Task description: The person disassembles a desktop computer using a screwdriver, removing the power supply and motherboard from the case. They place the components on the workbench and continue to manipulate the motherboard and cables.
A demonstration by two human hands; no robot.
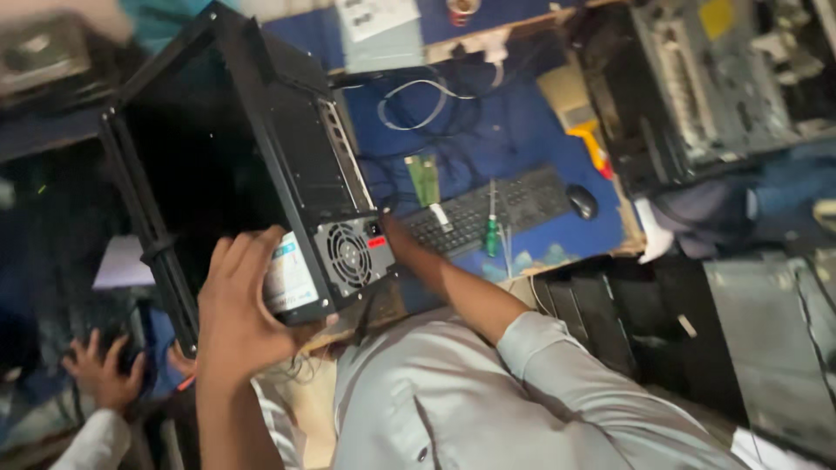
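Premises present as a computer repair workshop. A black computer case (226, 157) stands opened on the bench, its power supply unit (348, 257) with fan grille exposed at the near corner. A blue-covered workbench (514, 130) carries a black keyboard (496, 209), a mouse (583, 201), a green-handled screwdriver (492, 231), a loose green circuit module (424, 178) and stray cables (418, 100). A second stripped metal chassis (723, 78) sits far right.
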